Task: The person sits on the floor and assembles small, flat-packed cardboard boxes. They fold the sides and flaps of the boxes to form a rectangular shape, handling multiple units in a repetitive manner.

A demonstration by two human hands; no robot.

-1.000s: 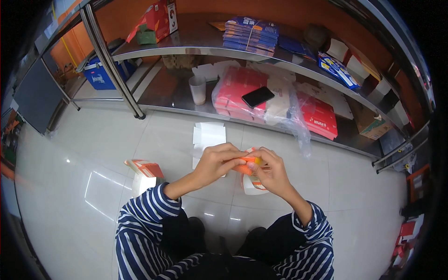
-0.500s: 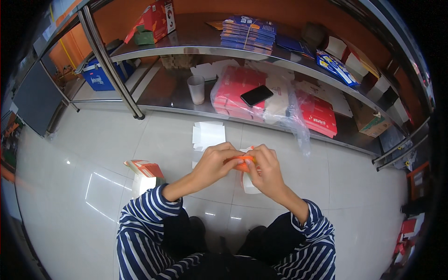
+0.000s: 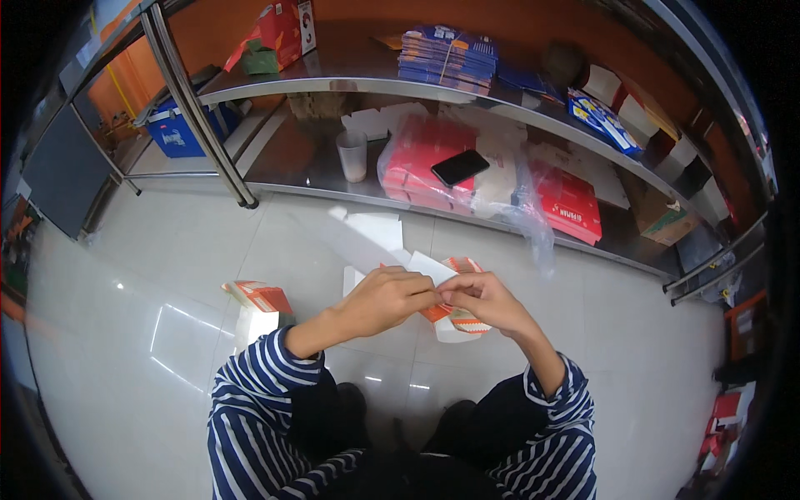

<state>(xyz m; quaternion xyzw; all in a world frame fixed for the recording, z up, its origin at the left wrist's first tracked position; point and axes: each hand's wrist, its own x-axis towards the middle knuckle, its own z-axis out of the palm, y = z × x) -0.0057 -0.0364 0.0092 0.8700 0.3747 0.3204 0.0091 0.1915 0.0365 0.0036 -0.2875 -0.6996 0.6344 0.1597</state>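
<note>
Both my hands are closed on an orange-and-white cardboard carton (image 3: 434, 267) in front of me. My left hand (image 3: 385, 302) grips its left side with curled fingers. My right hand (image 3: 487, 302) pinches it near the middle, its fingertips close to the left hand's. White flaps stick out above the hands, and orange striped panels show beside and below the right hand. A blurred white panel stretches off to the upper left. White card (image 3: 454, 335) shows lower down; whether it belongs to the carton I cannot tell. My fingers hide the edge they press.
An orange-and-white carton (image 3: 260, 310) stands on the tiled floor at left. White card (image 3: 377, 227) lies beyond my hands. A steel shelf (image 3: 329, 193) holds a plastic cup (image 3: 353, 157), red flat boxes (image 3: 429, 146) and a phone (image 3: 460, 168). Blue flat cartons (image 3: 446, 60) are stacked above.
The carton between my hands has turned and spread, so white flaps and striped panels now show. My hands have moved slightly lower, and the right hand has shifted a little to the right.
</note>
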